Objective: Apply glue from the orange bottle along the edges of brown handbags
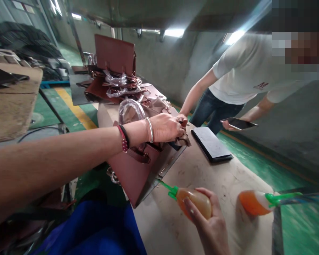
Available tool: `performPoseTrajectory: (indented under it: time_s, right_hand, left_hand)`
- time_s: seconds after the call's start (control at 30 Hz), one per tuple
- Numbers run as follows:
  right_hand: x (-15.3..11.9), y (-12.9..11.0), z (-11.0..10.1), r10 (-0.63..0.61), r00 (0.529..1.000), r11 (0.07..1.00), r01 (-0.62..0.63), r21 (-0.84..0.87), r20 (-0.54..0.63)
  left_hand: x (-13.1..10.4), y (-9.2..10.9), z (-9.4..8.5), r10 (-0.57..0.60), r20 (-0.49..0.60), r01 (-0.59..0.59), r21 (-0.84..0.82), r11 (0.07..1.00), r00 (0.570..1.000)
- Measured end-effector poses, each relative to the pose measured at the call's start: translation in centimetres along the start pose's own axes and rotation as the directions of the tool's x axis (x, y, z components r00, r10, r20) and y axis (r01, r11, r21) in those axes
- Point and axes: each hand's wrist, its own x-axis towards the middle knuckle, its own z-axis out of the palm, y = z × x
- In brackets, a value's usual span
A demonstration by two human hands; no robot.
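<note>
My left hand (166, 127) is closed on a brown part of the handbag (134, 173) at its far edge, and a co-worker's hand touches the same spot. The reddish-brown bag lies tilted on the table, with a plastic-wrapped handle (131, 109) standing up behind my wrist. In my right hand (210, 219) is a glue bottle (195, 203) with amber liquid and a green nozzle. Its nozzle points left, its tip close to the bag's lower edge; I cannot tell whether they touch.
More brown handbags (114, 55) are piled at the table's far end. A black pad with white paper (212, 141) and a second glue bottle (255, 202) lie to the right. Across the table (175, 237) a person in a white shirt (239, 71) holds a phone (240, 123).
</note>
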Motion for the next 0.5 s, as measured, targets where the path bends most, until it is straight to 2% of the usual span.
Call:
performPoseTrajectory:
  time_s: [0.1, 0.3, 0.5]
  right_hand:
    - [0.4, 0.7, -0.6, 0.036, 0.999, 0.999, -0.036, -0.007, -0.004]
    - [0.8, 1.1, -1.2, 0.114, 0.994, 0.993, -0.114, -0.043, -0.002]
    - [1.5, -0.1, -0.6, 0.094, 0.995, 0.994, -0.095, 0.052, 0.01]
  left_hand:
    - [0.7, 0.6, 1.3, 0.02, 0.102, -0.024, 0.045, 0.999, 0.995]
    - [1.4, 0.7, 2.8, 0.013, 0.188, -0.021, 0.042, 0.999, 0.982]
    - [1.1, 0.1, 2.8, 0.081, 0.14, -0.084, 0.019, 0.996, 0.987]
